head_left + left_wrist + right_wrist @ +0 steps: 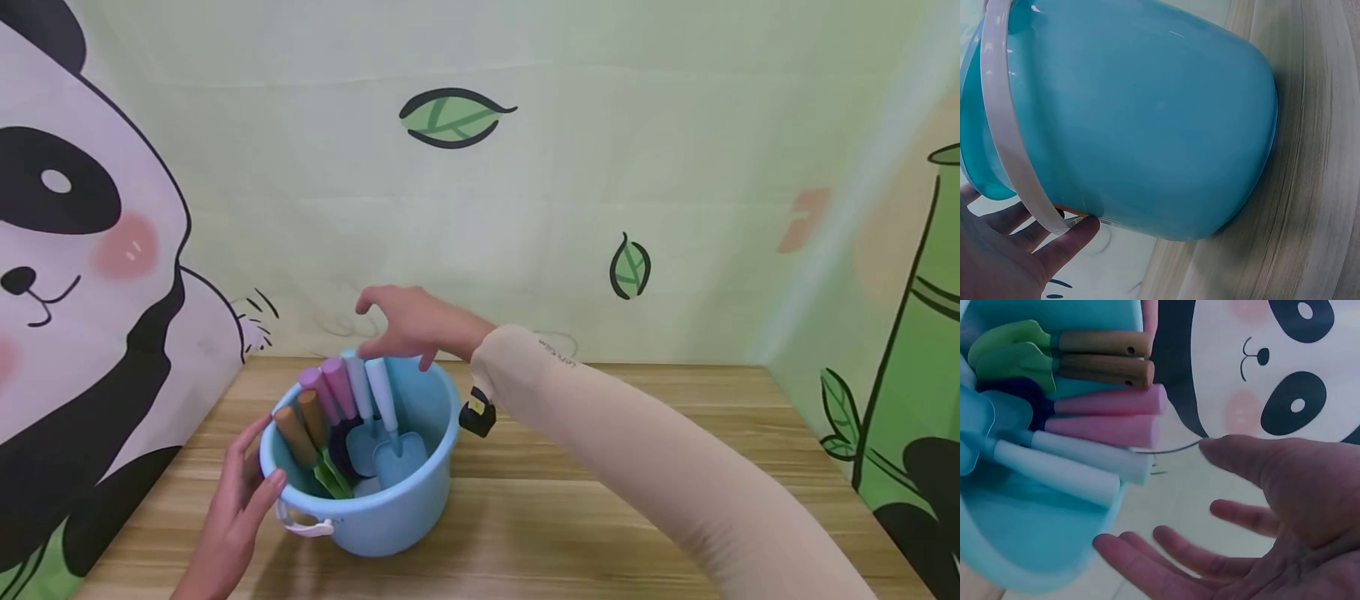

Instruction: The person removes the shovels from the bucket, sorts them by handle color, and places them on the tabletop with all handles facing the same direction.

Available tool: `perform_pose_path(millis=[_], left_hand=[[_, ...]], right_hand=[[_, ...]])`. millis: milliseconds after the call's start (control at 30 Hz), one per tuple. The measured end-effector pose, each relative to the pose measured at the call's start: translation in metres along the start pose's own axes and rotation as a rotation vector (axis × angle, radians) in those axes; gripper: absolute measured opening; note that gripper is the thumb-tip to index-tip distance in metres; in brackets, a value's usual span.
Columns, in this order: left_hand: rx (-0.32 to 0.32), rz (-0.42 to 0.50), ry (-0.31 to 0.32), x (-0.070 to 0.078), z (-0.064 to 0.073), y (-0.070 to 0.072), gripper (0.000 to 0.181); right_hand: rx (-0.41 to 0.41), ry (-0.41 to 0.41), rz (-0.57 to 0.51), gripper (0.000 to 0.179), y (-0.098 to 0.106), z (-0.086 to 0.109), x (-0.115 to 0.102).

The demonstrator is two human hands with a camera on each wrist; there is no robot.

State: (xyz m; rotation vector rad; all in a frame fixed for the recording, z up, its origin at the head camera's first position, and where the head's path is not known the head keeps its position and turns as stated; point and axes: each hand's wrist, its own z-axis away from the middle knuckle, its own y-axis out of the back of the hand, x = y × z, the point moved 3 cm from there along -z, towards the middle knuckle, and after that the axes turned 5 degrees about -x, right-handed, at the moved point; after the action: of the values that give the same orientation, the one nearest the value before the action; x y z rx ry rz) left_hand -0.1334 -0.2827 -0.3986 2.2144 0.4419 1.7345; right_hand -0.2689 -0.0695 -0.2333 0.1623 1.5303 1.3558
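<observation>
Tools (360, 392), all six in view, stand in the bucket (397, 523) on the table (585, 517), none yet lifted clear, the right hand (411, 321) spread and holding nothing above the far rim, the left hand (238, 508) gripping the left.

A pale green wall (540, 208) rises behind the wooden worktop (540, 525); a printed panda (97, 267) left of it, bamboo (922, 367) right.
</observation>
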Motion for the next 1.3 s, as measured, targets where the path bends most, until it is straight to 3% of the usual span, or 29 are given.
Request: perform_pose_path(millis=[300,600,1300], left_hand=[[-0.002,-0.016,0.029,0.0,0.0,0.001,0.06],[0.005,-0.005,-0.001,-0.002,0.002,0.0,0.059],[0.034,-0.013,-0.042,-0.004,0.003,-0.002,0.058]], right_hand=[[0.016,-0.064,0.003,0.049,-0.019,-0.008,-0.005],[0.046,-0.115,0.039,0.047,-0.037,-0.017,-0.003],[0.051,-0.151,-0.075,0.036,-0.053,-0.03,0.011]])
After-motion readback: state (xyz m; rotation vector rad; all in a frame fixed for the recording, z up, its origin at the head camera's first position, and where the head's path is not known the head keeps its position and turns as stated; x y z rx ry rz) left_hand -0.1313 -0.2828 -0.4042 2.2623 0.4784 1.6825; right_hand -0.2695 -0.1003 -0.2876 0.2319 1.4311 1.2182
